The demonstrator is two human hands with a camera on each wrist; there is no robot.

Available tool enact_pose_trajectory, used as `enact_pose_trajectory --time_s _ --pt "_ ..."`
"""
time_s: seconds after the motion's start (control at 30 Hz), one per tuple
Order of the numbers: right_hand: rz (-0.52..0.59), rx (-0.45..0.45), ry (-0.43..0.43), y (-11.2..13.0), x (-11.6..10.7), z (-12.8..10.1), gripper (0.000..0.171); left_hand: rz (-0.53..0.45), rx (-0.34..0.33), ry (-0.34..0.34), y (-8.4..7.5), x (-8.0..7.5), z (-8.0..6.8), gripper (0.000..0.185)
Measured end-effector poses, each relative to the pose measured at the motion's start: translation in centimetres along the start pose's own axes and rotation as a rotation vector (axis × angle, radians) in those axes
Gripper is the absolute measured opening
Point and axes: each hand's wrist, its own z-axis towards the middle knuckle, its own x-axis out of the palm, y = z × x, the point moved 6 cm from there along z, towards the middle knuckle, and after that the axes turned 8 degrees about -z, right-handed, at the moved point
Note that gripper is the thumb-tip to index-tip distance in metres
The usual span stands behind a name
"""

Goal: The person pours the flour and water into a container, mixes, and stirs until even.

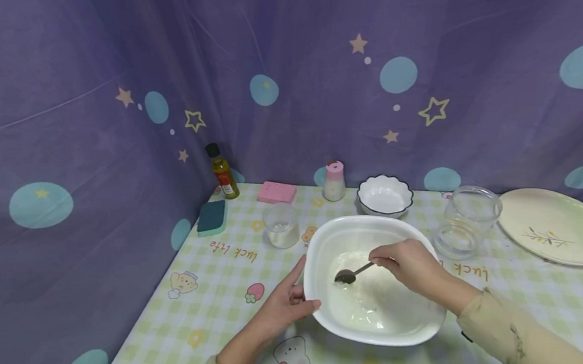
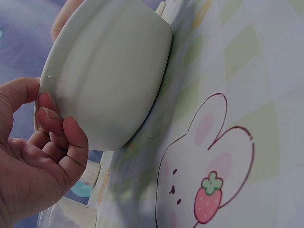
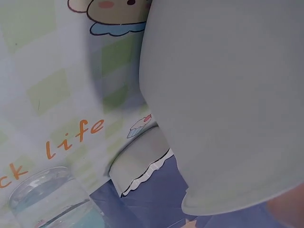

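Head view, I read it as bracing: left hand (image 1: 287, 304) grips the white bowl (image 1: 416, 334) rim, steadying it while right hand (image 1: 405, 263) pinches the spoon (image 1: 350, 275) inside.

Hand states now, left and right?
Left hand: gripping the rim of the white bowl.
Right hand: pinching the spoon inside the bowl.
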Motion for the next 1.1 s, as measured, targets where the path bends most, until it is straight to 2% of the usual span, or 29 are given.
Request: enact_pose_trajectory --time_s 0.17,0.43,0.8,1.1 --pt "-0.062 0.021 -0.054 -0.3 -0.4 0.0 0.013 -0.002 0.003 0.003 0.0 0.0 0.0 0.095" --pt "-0.059 -0.003 -0.095 -0.5 -0.4 0.4 0.019 -0.008 0.001 0.007 -0.1 0.1 0.0 0.095" --pt "-0.145 0.040 -0.036 -1.0 0.0 0.4 0.019 -0.017 0.007 0.017 -0.1 0.1 -0.1 0.094" --pt "-0.181 0.099 0.025 -2.5 -1.1 -0.2 0.020 -0.016 0.000 0.007 0.1 0.0 0.0 0.094"
